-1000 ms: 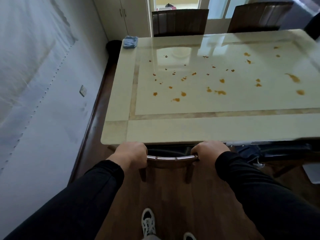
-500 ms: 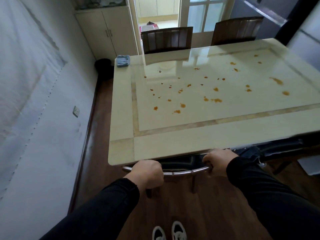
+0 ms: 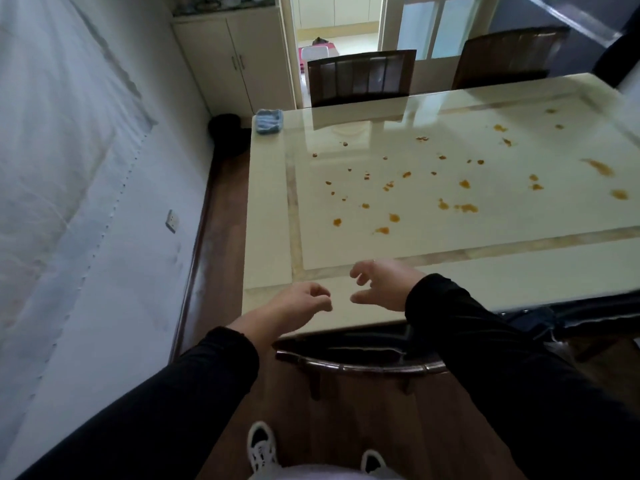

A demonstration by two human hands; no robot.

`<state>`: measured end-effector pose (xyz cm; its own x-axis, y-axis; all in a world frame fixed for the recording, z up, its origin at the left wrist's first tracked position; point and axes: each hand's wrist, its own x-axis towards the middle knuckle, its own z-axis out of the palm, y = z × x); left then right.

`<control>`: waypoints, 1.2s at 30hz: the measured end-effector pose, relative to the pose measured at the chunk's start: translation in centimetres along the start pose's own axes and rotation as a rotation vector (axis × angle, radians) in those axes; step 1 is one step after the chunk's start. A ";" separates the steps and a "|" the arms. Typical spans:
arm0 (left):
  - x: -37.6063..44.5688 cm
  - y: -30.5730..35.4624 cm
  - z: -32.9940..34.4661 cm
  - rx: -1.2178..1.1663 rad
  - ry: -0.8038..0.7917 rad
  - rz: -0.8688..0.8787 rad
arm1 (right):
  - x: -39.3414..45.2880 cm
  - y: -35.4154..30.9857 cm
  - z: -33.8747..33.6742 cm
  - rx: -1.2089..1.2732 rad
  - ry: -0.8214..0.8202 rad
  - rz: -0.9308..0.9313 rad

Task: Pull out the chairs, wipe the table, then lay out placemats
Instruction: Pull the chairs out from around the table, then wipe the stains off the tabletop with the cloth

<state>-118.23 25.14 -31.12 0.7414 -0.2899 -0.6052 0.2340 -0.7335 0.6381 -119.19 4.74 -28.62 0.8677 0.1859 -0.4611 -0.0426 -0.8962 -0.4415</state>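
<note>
both hands have let go of the near chair (image 3: pixel 360 362) since half a second ago; my left hand (image 3: pixel 301 303) and right hand (image 3: pixel 381 285) hover loosely curled, empty, over the table's (image 3: pixel 270 220) near edge. stains (image 3: pixel 464 206) remain; the blue cloth (image 3: pixel 268 121) waits at the far left corner. no placemats visible.

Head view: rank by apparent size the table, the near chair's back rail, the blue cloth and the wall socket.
1. table
2. near chair's back rail, partly hidden by the sleeves
3. blue cloth
4. wall socket

The cloth lies far from the camera, so its real size is unsure.
</note>
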 end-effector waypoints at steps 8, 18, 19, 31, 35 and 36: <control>5.1 -3.3 -6.6 -0.262 0.105 0.096 | 6.6 -5.7 3.1 0.057 0.293 0.200; 10.0 -8.7 -18.0 -0.396 -0.117 0.115 | 13.2 -17.6 6.9 0.540 0.611 0.532; 10.3 -8.9 -18.7 -0.408 -0.135 0.112 | 13.6 -18.2 6.9 0.559 0.629 0.546; 16.4 -7.4 -23.0 -0.276 -0.224 0.156 | 21.3 -19.0 3.8 0.724 0.802 0.608; 20.9 -5.1 -25.9 -0.204 -0.206 0.190 | 26.5 -17.7 1.1 0.754 0.832 0.596; 21.9 -4.4 -26.7 -0.182 -0.196 0.187 | 27.6 -17.6 0.3 0.768 0.839 0.599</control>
<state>-86.26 38.44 -34.51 0.6514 -0.5351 -0.5379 0.2266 -0.5394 0.8110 -94.67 25.77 -33.82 0.6471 -0.7234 -0.2409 -0.5617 -0.2387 -0.7922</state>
